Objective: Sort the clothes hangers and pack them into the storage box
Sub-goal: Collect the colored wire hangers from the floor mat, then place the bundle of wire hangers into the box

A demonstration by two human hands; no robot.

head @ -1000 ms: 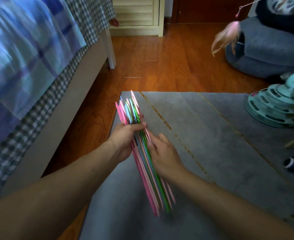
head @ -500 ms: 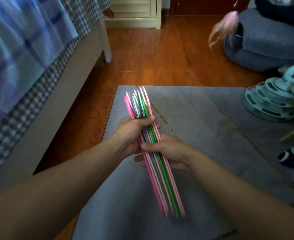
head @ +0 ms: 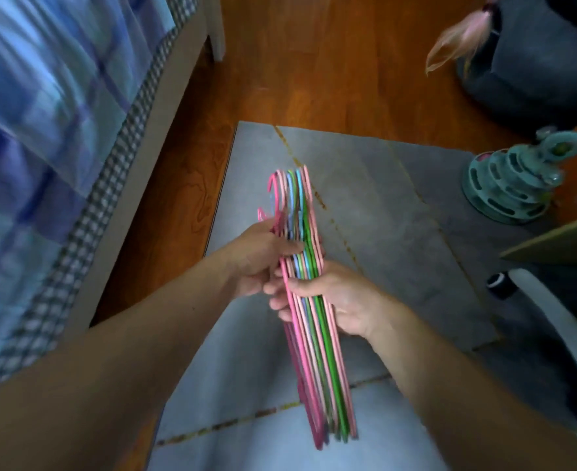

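Observation:
A stack of several thin hangers (head: pixel 317 355) in pink, green and blue is held edge-on above the grey rug (head: pixel 399 232), hooks pointing away from me. My left hand (head: pixel 263 256) grips the stack near the hook end, fingers curled round it. Just below, my right hand (head: pixel 334 300) wraps the stack from the right side, fingertips showing on its left. A tan cardboard edge (head: pixel 558 239) at the right may be the storage box; I cannot tell.
A bed with a blue plaid cover (head: pixel 42 130) and its grey frame (head: pixel 151 171) run along the left. Wooden floor (head: pixel 331 73) lies beyond the rug. A teal cat toy tower (head: pixel 511 185) and a grey cushion (head: pixel 535 62) stand at the right.
The view has tilted down and swung. The hanger stack now stands straighter, and both hands have shifted slightly right while keeping their grip.

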